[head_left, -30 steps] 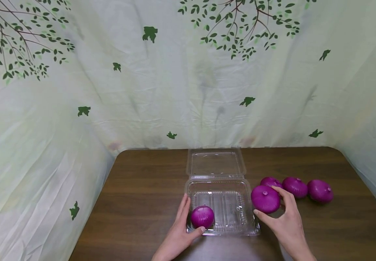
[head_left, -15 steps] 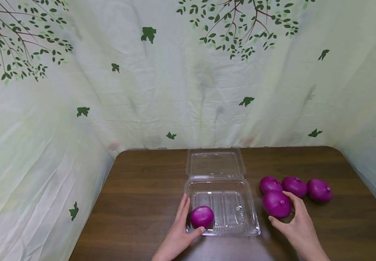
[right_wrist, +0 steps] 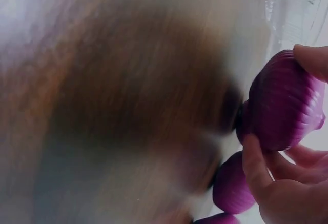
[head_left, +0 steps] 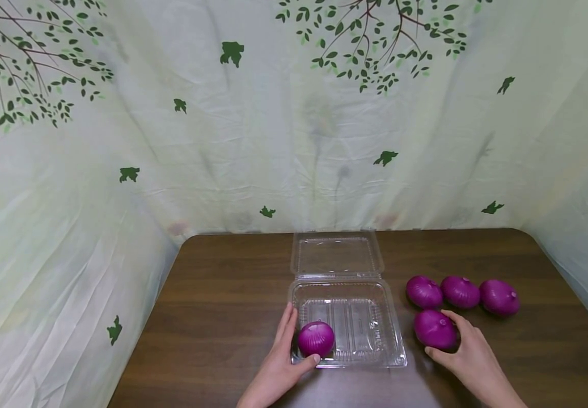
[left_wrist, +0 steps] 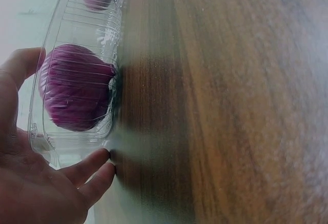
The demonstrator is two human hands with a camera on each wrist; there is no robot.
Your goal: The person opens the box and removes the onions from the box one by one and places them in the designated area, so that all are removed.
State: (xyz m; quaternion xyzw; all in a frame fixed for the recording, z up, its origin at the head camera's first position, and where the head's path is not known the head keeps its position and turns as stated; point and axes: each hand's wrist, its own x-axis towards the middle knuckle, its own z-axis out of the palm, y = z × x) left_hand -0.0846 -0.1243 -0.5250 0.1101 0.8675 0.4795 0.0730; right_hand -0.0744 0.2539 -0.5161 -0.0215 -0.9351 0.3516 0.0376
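Observation:
My right hand (head_left: pixel 469 354) grips a red onion (head_left: pixel 435 328) between thumb and fingers, low over the table right of the container; whether it touches the wood I cannot tell. In the right wrist view, fingers (right_wrist: pixel 256 167) curve along one side of this onion. At its front left corner, a clear plastic container (head_left: pixel 357 323) is held by my left hand (head_left: pixel 286 354), thumb at the front rim and fingers along the left wall. One red onion (head_left: pixel 316 339) sits inside in the front left corner, seen through the plastic wall in the left wrist view.
Three more red onions (head_left: pixel 460 292) stand in a row behind the right hand. The hinged clear lid (head_left: pixel 338 255) lies folded back towards the table's rear edge. A printed curtain (head_left: pixel 334 170) rises behind the brown table (head_left: pixel 222 323).
My right hand has moved right and towards me, lowering the onion from beside the container's edge to table level. The left hand and the container have stayed in place.

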